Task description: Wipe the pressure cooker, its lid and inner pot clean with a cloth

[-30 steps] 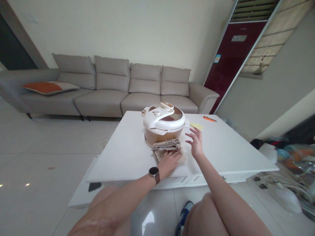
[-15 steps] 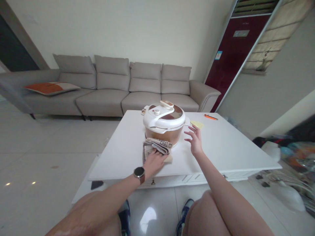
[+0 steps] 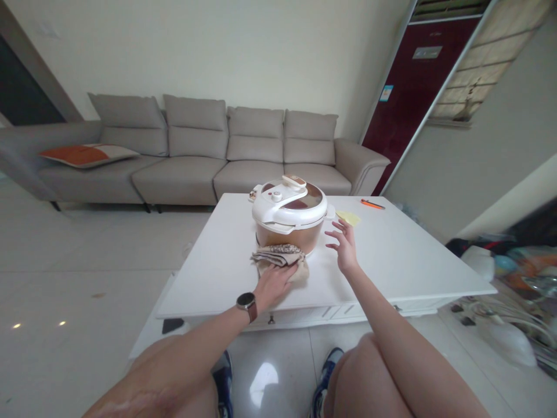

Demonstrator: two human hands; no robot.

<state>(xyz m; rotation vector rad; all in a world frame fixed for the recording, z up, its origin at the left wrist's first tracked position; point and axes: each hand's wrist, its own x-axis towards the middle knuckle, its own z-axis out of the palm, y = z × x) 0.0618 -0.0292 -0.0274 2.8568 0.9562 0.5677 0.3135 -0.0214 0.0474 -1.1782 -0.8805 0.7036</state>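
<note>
A white and brown electric pressure cooker (image 3: 289, 215) with its lid on stands on the white table (image 3: 230, 270). My left hand (image 3: 274, 283), a watch on its wrist, presses on a folded beige and patterned cloth (image 3: 281, 255) against the front lower wall of the cooker. Its fingertips are partly hidden in the folds. To the right of the cooker, my right hand (image 3: 344, 247) is held with its fingers spread and bent, nothing in it. A small gap shows between those fingers and the cooker's side handle.
Yellow paper (image 3: 348, 218) lies beyond my right hand, and an orange cutter or pen (image 3: 372, 204) farther back. Some small item (image 3: 254, 193) sits behind the cooker's left side. Behind the table is a grey sofa (image 3: 243, 174); clutter (image 3: 517, 278) is piled at right.
The cloth has shifted under my left hand: its left part, which hung down, is now bunched up at the cooker's base. My right hand has barely moved.
</note>
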